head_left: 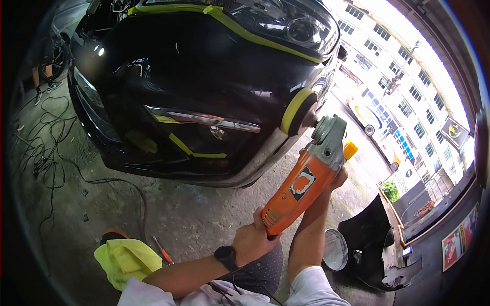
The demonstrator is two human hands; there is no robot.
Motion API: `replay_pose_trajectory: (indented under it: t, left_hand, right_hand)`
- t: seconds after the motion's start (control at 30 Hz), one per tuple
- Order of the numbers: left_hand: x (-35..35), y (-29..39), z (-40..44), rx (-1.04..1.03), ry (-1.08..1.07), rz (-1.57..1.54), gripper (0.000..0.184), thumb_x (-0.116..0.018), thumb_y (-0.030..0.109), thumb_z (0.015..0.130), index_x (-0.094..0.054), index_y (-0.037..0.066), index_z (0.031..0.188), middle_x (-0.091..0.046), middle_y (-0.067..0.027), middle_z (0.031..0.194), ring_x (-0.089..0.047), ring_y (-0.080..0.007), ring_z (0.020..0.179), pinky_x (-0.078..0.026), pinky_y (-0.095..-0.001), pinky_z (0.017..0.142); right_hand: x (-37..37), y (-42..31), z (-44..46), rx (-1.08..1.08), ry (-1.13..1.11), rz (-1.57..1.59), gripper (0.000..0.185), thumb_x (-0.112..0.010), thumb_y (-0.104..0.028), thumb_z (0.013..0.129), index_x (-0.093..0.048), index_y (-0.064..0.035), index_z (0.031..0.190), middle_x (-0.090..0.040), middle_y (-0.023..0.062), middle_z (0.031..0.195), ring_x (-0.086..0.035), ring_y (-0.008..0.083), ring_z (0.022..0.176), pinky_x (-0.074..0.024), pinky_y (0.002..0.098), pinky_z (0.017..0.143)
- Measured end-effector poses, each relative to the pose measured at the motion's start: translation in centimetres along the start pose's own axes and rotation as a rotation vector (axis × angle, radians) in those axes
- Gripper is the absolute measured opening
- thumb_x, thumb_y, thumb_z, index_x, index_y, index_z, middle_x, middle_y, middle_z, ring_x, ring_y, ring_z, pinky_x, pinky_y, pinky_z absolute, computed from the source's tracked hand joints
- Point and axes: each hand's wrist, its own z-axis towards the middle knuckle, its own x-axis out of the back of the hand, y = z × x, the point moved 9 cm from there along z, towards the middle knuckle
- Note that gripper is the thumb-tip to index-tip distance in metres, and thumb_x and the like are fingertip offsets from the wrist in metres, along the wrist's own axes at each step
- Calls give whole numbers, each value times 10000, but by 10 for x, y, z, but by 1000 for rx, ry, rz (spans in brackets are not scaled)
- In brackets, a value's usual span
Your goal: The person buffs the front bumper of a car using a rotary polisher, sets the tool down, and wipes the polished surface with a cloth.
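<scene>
An orange power polisher (298, 191) with a grey metal head is held diagonally in front of me. My left hand (252, 242), with a dark watch on its wrist, is wrapped round the rear end of the body. My right hand (338, 182) is closed at the front of the tool, by its grey head and yellow handle; the tool partly hides it. The round pad (298, 112), yellow and dark, stands edge-on against the corner of a black car bumper (204, 92). Yellow-green tape (265, 42) runs along the headlight (301, 30).
Cables (48, 145) lie tangled on the concrete floor at left, where another person's legs (43, 79) show. A yellow cloth (127, 260) and a red-handled tool (164, 253) are at lower left. A round container (335, 250) and black panel (370, 239) are at lower right.
</scene>
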Motion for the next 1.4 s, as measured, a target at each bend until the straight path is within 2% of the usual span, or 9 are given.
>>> replay_pose_trajectory:
  t: [0.1, 0.2, 0.47, 0.73, 0.97, 1.07, 1.17, 1.27, 1.4]
  left_hand:
    - [2, -4, -5, -3, 16, -8, 918, -834, 430, 815, -339, -96, 1383, -638, -185, 600, -673, -412, 533, -546, -466, 477]
    - [7, -10, -11, 7, -16, -36, 905, -824, 395, 821, -314, -76, 1401, -660, -193, 649, -687, -414, 567, -563, -471, 510]
    - [-1, -33, -29, 50, -25, -179, 901, -825, 366, 809, -315, -65, 1414, -687, -211, 720, -702, -445, 645, -593, -487, 582]
    - [10, -24, -38, 85, -85, -621, 863, -851, 309, 777, -378, -91, 1378, -642, -294, 1165, -697, -407, 1035, -560, -454, 903]
    - [24, 40, -29, -263, -8, -249, 853, -818, 340, 831, -338, -113, 1371, -660, -296, 1062, -700, -453, 931, -584, -471, 813]
    - [10, 30, -14, 14, -76, -406, 867, -797, 369, 859, -293, -140, 1348, -670, -297, 899, -705, -471, 779, -587, -486, 669]
    - [8, 44, 1, -132, -12, -394, 876, -786, 396, 869, -276, -147, 1330, -656, -269, 740, -688, -476, 652, -565, -501, 561]
    - [-5, 47, 13, 62, -171, -357, 816, -807, 394, 850, -403, -109, 1351, -571, -357, 1163, -682, -505, 877, -581, -524, 749]
    - [1, 57, 34, 65, -149, -326, 935, -811, 405, 845, -288, -172, 1363, -650, -333, 908, -687, -506, 711, -580, -527, 621]
  right_hand:
    - [15, -2, -7, 34, 64, -31, 965, -579, -636, 850, -386, 24, 1528, -568, 247, 1376, -645, 421, 1157, -573, 526, 923]
    - [-1, 3, -19, 0, -108, 16, 1030, -625, -480, 873, -126, -27, 1652, -415, 212, 1578, -514, 364, 1368, -417, 495, 1144]
    - [-98, -20, -30, 59, 71, -245, 1251, -821, -452, 688, -146, -10, 1644, -402, 212, 1567, -481, 344, 1398, -408, 448, 1143]
    - [-196, -32, -10, -32, -76, -508, 1225, -814, -317, 630, -194, 47, 1621, -434, 216, 1543, -484, 319, 1419, -371, 410, 1177]
    - [-181, -51, 18, -41, -42, -420, 1190, -774, -366, 660, -201, 59, 1613, -428, 276, 1529, -471, 378, 1424, -375, 424, 1183]
    - [-169, -60, 32, -19, -43, -422, 1146, -750, -400, 700, -219, 54, 1609, -450, 247, 1523, -508, 336, 1384, -393, 401, 1156]
    - [-149, -65, 37, -6, -81, -408, 1005, -651, -444, 863, -192, 21, 1626, -477, 214, 1521, -546, 293, 1335, -439, 409, 1117]
    - [-124, -75, 43, -10, -58, -386, 962, -648, -415, 876, -222, 28, 1615, -527, 207, 1470, -586, 280, 1278, -466, 396, 1082]
    - [-84, -84, 65, 41, -55, -438, 836, -604, -409, 933, -302, 25, 1581, -614, 187, 1362, -638, 257, 1166, -507, 384, 1011]
